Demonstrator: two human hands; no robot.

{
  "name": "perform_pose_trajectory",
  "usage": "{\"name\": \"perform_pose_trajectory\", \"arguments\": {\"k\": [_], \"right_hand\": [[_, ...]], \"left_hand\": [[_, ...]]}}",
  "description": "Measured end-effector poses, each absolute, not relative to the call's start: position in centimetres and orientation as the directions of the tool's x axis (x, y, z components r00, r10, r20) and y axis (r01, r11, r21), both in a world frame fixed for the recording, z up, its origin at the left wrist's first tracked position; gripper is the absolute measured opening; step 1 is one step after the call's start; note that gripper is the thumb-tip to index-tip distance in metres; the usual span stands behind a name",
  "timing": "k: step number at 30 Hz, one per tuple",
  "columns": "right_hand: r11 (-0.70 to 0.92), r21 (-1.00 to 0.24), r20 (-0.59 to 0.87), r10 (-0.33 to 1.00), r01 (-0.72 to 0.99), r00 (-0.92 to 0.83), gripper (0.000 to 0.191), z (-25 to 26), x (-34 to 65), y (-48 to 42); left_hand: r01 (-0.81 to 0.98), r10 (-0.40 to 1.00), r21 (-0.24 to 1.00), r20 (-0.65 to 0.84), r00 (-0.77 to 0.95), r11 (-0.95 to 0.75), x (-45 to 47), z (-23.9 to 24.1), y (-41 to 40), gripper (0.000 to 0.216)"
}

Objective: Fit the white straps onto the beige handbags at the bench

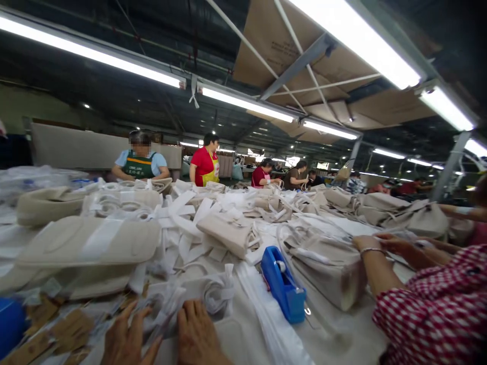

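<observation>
Hands flat on white fabric piece at table edge.
Left hand [127, 339] and right hand [198, 337] lay spread, fingers extended, pressing white fabric [236, 334] flat beside the blue tape dispenser [283, 286].

A large workshop hall with a dark ceiling [125, 96] crossed by long fluorescent tube lights [95, 53] running from near to far. Above right, flat brown cardboard sheets [342, 66] rest on grey metal struts [300, 63] under the lights. A pale partition wall [72, 147] stands at far left. A grey post [451, 165] rises at right. The long desk [335, 334], covered in pale cloth, stretches far into the hall. More lit rows of lamps [266, 147] show in the distance.
</observation>
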State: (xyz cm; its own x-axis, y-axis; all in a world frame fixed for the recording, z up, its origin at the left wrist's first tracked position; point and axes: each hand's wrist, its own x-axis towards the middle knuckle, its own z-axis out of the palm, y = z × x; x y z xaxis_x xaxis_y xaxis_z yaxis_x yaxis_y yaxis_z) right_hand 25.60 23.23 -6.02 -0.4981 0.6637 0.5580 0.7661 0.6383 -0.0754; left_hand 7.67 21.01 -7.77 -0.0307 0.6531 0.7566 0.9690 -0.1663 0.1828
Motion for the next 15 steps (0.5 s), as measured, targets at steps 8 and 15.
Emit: {"name": "perform_pose_trajectory", "arguments": {"k": [8, 15], "right_hand": [[0.707, -0.009, 0.672, 0.528, 0.707, -0.520, 0.035, -7.2, 25.9, 24.2], [0.730, -0.105, 0.596, 0.589, 0.675, -0.545, 0.047, -5.4, 26.4, 23.6]], "left_hand": [[0.983, 0.776, 0.182, 0.618, -0.128, 0.018, 11.1, -5.3, 22.5, 0.042], [0.959, 0.737, 0.279, 0.660, -0.148, -0.057, 10.0, -5.2, 23.4, 0.040]]}}
